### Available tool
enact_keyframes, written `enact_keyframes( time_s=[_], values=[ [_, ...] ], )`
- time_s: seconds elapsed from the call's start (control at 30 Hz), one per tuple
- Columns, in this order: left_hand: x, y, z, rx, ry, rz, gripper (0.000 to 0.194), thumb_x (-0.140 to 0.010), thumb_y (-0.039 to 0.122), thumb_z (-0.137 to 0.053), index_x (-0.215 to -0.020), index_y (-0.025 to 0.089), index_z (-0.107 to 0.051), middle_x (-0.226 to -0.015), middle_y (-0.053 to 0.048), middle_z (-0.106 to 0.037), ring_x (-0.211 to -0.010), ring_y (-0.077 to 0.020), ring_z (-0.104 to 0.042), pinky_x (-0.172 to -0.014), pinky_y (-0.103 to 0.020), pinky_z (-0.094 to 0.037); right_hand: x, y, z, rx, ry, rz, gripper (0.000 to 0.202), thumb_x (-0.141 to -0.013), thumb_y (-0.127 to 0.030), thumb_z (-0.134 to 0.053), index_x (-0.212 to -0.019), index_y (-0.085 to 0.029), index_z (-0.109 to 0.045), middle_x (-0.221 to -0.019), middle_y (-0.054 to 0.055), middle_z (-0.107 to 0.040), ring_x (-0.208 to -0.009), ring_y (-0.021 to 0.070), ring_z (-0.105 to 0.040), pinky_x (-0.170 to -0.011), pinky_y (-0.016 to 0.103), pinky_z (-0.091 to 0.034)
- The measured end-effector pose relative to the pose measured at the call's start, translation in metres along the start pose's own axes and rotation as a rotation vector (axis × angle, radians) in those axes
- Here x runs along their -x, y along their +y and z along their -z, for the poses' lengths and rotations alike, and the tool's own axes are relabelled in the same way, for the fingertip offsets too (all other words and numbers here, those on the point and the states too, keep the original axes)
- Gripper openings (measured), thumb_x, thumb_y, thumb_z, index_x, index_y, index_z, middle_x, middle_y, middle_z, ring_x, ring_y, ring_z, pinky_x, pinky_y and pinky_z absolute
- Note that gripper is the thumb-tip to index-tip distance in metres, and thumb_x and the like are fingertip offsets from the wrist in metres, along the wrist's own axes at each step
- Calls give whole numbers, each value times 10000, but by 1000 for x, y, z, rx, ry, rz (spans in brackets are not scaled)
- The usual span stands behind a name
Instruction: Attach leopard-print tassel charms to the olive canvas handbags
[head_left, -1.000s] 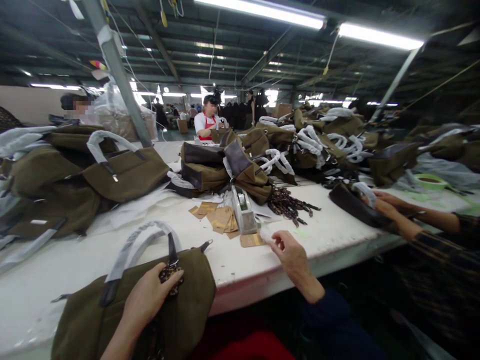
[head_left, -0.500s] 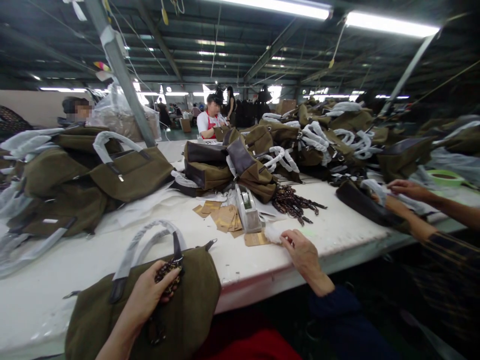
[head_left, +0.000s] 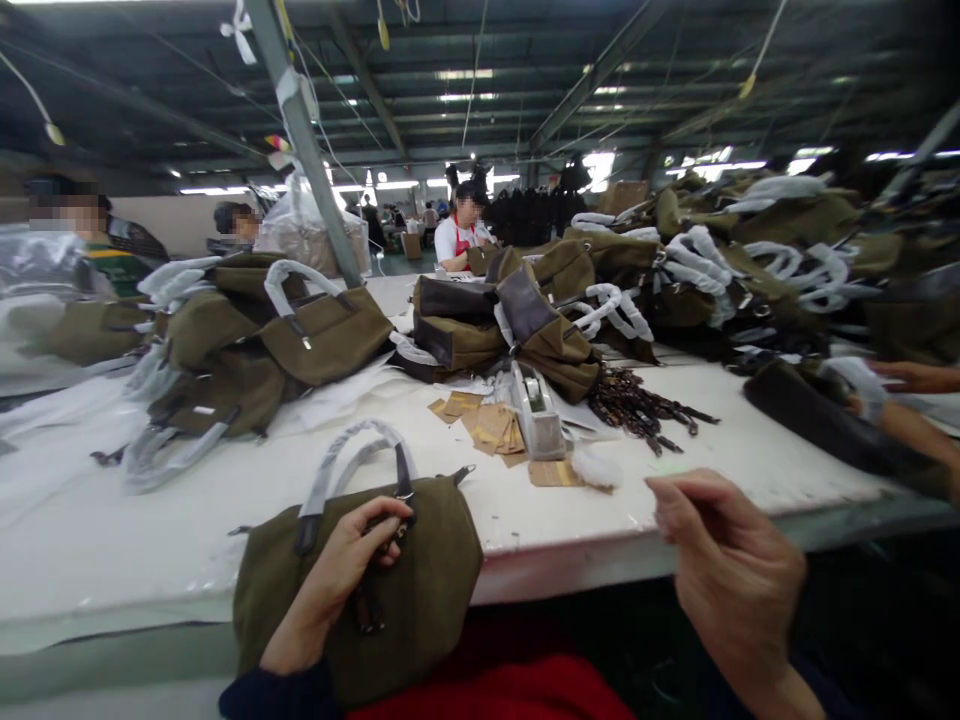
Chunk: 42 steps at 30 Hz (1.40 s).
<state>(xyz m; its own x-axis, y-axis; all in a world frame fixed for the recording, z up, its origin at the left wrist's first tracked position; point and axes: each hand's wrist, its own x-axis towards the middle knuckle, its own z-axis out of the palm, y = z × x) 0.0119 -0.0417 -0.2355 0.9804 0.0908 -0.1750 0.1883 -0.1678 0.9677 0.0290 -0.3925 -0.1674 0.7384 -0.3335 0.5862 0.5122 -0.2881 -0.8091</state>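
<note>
An olive handbag [head_left: 427,590] with a wrapped handle [head_left: 330,470] lies at the table's near edge. My left hand [head_left: 345,560] is on its front, closed around a brown-and-black mottled strap [head_left: 369,610] by the handle base. Most of the strap is hidden under the fingers. My right hand [head_left: 727,560] is raised by the table edge on the right, thumb and fingertips pinched together. Whatever is between those fingertips is too small to make out. Left of it, a white fluffy bundle [head_left: 596,468] lies against a tan card tag [head_left: 551,474].
Behind the bundle stand a tape dispenser [head_left: 537,410], loose tan tags [head_left: 491,425] and a heap of mottled straps [head_left: 637,400]. Olive bags are piled at left [head_left: 217,350] and right [head_left: 705,250]. A co-worker's arm [head_left: 919,425] reaches over a dark-based bag [head_left: 832,420].
My right hand has come away from the white bundle, moving right and nearer to me. My left hand stays on the strap and handbag. The view has turned left.
</note>
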Motion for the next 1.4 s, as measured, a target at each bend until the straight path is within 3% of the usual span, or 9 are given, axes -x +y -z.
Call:
enact_keyframes(
  time_s=[0.07, 0.17, 0.27, 0.47, 0.77, 0.9, 1.03, 1.23, 1.4],
  values=[
    [2, 4, 0, 15, -10, 13, 301, -826, 411, -658, -996, 163, -666, -825, -15, -607, -684, -122, -593, -587, -202, -478, 15, 0, -39, -114, -140, 43, 96, -878, -287, -663, -851, -195, -668, -779, 20, -596, -702, 163, -535, -611, 283, -413],
    [6, 10, 0, 29, -33, 7, 369, -824, 419, -670, -1105, 179, -674, -931, -43, -646, -751, -139, -613, -613, -208, -493, 45, 16, -104, -141, -402, 94, 172, -919, -281, -602, -785, -185, -655, -715, 11, -592, -640, 139, -515, -590, 265, -408],
    [7, 11, -1, 59, -18, -4, 453, -833, 480, -657, -1170, 177, -669, -938, -56, -657, -732, -136, -619, -593, -205, -493, 76, 31, -146, -119, -567, 121, 230, -934, -288, -566, -737, -186, -629, -687, 12, -578, -636, 139, -532, -598, 257, -418],
    [-2, 3, -5, 115, 33, -2, 485, -803, 562, -650, -1000, 127, -740, -782, -52, -646, -564, -97, -584, -487, -185, -437, 101, 47, -153, -120, -682, 236, 214, -950, -281, -521, -774, -219, -626, -714, 22, -614, -665, 159, -605, -618, 257, -483],
    [-6, 0, -9, 182, 124, -24, 349, -641, 436, -786, -769, 112, -763, -590, -25, -606, -468, -98, -525, -466, -223, -407, 100, 74, -162, -150, -786, 490, 59, -861, -280, -628, -833, -307, -673, -698, 12, -652, -624, 182, -662, -573, 269, -561],
    [-4, 0, -11, 178, 111, -40, 313, -694, 428, -747, -758, 122, -754, -603, -22, -610, -489, -100, -533, -468, -211, -403, 82, 63, -156, -135, -904, 257, 106, -863, -398, -606, -846, -345, -697, -747, 33, -681, -651, 213, -666, -568, 306, -569],
    [-4, -2, -10, 135, 110, -54, 329, -707, 442, -754, -769, 120, -738, -629, -18, -619, -500, -99, -539, -476, -206, -405, 50, 36, -171, -125, -859, -108, 285, -877, -458, -566, -959, -222, -704, -804, 35, -696, -629, 179, -621, -606, 304, -526],
    [-5, -5, -7, 112, 80, -63, 408, -699, 494, -777, -844, 114, -736, -676, -26, -641, -502, -96, -540, -486, -209, -422, 37, 17, -220, -247, -1047, -217, 180, -787, -312, -631, -825, -157, -714, -730, 15, -678, -570, 126, -544, -559, 246, -430],
    [-5, -5, -7, 110, 79, -87, 427, -710, 511, -776, -851, 110, -735, -757, -40, -663, -501, -79, -520, -478, -203, -420, 52, 15, -231, -449, -1100, -430, 197, -773, -344, -664, -772, -146, -672, -645, -1, -636, -496, 97, -485, -471, 213, -370]
  ],
)
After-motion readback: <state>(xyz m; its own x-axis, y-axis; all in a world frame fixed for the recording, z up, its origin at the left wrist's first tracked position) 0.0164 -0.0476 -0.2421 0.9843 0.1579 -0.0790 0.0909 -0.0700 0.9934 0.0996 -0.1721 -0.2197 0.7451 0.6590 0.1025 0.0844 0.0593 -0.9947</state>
